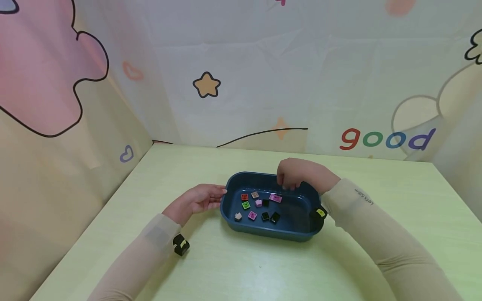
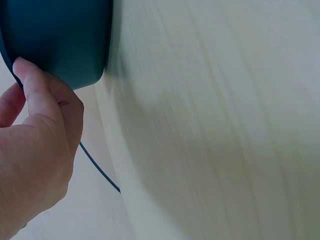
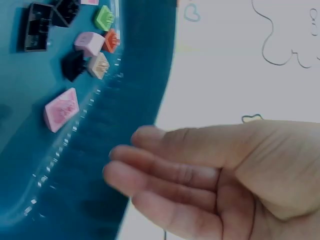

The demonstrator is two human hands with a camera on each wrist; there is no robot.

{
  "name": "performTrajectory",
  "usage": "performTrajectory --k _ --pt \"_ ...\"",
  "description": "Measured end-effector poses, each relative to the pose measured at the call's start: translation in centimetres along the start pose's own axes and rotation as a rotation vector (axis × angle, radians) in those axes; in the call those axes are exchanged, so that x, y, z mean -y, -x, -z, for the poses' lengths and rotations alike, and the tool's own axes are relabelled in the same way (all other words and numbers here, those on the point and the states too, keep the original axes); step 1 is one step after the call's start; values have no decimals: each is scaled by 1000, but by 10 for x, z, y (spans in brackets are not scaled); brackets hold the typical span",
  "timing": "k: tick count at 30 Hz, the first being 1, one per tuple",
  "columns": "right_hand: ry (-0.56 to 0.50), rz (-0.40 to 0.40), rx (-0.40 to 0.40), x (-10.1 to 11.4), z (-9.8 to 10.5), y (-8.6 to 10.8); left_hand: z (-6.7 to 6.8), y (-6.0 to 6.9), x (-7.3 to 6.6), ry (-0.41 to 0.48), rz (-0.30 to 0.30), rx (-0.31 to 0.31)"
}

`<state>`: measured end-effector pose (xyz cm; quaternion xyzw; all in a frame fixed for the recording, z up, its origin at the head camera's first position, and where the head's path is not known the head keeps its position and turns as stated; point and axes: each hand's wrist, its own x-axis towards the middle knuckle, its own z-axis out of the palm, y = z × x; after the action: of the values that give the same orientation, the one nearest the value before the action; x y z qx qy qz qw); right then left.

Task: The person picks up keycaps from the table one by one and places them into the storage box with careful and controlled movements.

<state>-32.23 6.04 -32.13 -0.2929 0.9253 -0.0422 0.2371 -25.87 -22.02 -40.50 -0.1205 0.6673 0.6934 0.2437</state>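
A dark blue tray [image 1: 297, 234] with rounded corners stands on the table. Its left end is held at the rim by my left hand [image 1: 203, 198], fingertips and thumb on either side of the edge in the left wrist view. My right hand [image 1: 299, 171] hovers over the far right rim, fingers loosely bent and holding nothing in the right wrist view. Several small toy bricks lie loose inside: a red brick [image 1: 244, 197], a green brick [image 1: 246, 205], a beige brick [image 1: 255, 195], a white brick [image 1: 238, 216], a long pink brick [image 1: 275, 197] and a black brick [image 1: 275, 217], among others.
The pale table [image 1: 180, 167] spreads around the tray. Behind it hangs a printed cloth [image 1: 256, 83] with a star and the word "good". A black wrist device [image 1: 181, 245] sits below the left sleeve, another [image 1: 321, 212] by the right.
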Motion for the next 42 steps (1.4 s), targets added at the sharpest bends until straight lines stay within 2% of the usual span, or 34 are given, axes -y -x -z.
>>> performTrajectory --k 4,14,22,27,32,37,42 --pt "-23 38 -18 -2 7 10 0 -1 1 1 3 -1" --pt "-35 76 -90 -8 27 45 -1 1 0 2 2 8" --pt "-34 101 -174 -13 31 67 -1 -1 -1 3 2 7" --pt "-28 141 -277 -18 24 80 -1 -2 -1 -6 7 -1" --pt "-47 158 -441 -21 11 92 -1 -2 -1 -9 2 5" --pt "-116 151 -554 -22 -6 105 -1 -1 -2 -19 -6 7" --pt "-206 124 -622 -28 -28 115 -3 -1 -1 -27 -20 9"
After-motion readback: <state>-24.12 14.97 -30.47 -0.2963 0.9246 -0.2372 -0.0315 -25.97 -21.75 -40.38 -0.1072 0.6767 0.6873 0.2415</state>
